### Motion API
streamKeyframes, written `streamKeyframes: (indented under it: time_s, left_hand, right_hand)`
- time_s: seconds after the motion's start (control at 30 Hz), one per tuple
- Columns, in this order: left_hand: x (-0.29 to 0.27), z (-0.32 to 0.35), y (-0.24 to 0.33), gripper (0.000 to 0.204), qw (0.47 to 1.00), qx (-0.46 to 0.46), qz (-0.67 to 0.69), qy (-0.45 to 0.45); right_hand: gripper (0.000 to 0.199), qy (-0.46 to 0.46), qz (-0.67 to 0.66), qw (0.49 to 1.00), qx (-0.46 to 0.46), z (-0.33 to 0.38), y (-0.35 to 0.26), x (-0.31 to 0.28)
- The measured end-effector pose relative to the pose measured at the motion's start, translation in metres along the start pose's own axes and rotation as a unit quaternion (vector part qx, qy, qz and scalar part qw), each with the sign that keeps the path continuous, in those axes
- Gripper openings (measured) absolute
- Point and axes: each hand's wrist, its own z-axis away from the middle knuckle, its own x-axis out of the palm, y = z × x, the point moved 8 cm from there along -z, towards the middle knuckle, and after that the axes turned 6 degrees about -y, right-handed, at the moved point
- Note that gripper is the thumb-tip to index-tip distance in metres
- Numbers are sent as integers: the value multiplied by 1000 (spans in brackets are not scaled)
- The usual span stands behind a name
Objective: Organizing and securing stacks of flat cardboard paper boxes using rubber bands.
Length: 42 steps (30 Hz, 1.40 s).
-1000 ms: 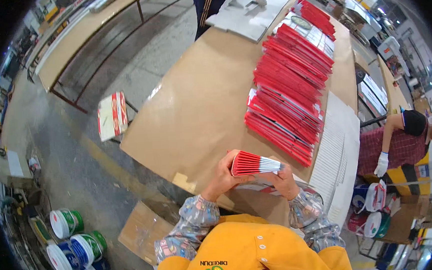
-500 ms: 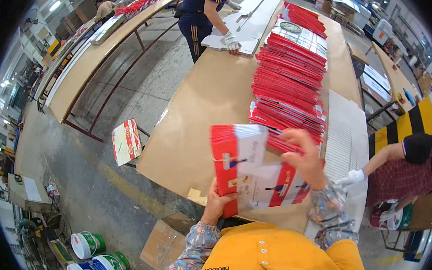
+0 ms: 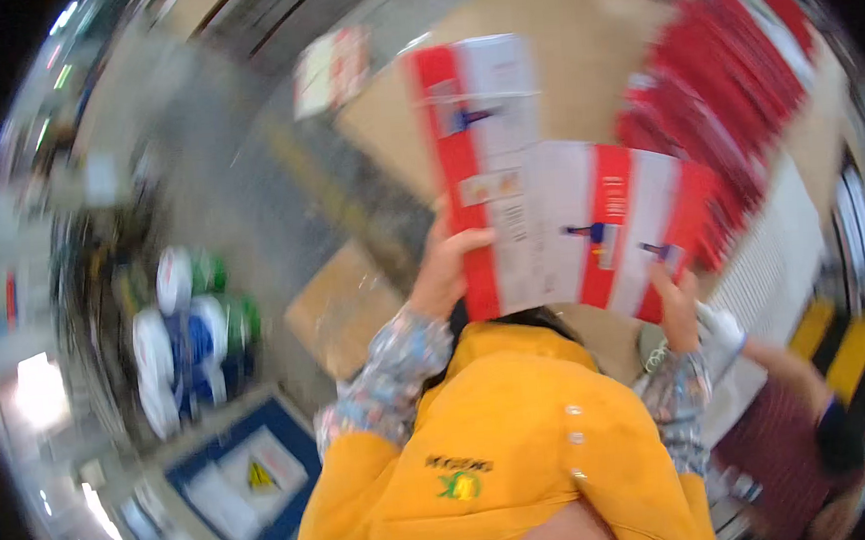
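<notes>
Between my hands is a bundle of flat red-and-white printed cartons (image 3: 518, 204), with a thin band across its upper part. My left hand (image 3: 446, 269) grips the lower left edge, thumb over the front. At the lower right corner, my right hand (image 3: 678, 303) has its fingers closed on the cartons' edge. The bundle is held up before my chest, partly hiding the table. Motion blurs the picture, and the fingers behind the cartons are hidden.
Red cartons (image 3: 712, 100) lie in a long overlapping row on the brown table (image 3: 556, 21). Beside them is a ribbed white sheet (image 3: 766, 237). A co-worker's gloved hand (image 3: 722, 328) is near my right arm. Paint buckets (image 3: 192, 347) and a cardboard box (image 3: 343, 306) stand at left.
My view has swung left and downward. My right hand, raised over the cartons before, now holds their lower right corner. My left hand keeps the left edge, and the bundle is nearer upright in view.
</notes>
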Motion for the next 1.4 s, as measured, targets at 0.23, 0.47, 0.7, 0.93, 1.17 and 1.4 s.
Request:
streamKeyframes:
  time_s: [0.23, 0.47, 0.7, 0.93, 1.17, 1.4]
  left_hand:
    - [-16, 24, -17, 50, 990, 14, 104, 93]
    - [-13, 44, -52, 38, 972, 49, 107, 204]
    - [-10, 79, -86, 39, 947, 76, 144, 278]
    - [33, 146, -117, 42, 893, 144, 230, 359]
    - [91, 190, -173, 46, 852, 107, 249, 447]
    - [157, 173, -193, 45, 763, 176, 364, 504]
  right_hand:
    - [29, -98, -62, 993, -22, -20, 1, 16]
    - [33, -163, 45, 983, -64, -41, -18, 4]
    - [24, -221, 139, 961, -89, -57, -32, 9]
    - [27, -354, 241, 890, -156, -80, -86, 31]
    - [36, -457, 393, 755, -260, -73, -134, 82]
    - [50, -481, 545, 605, -325, -93, -155, 124]
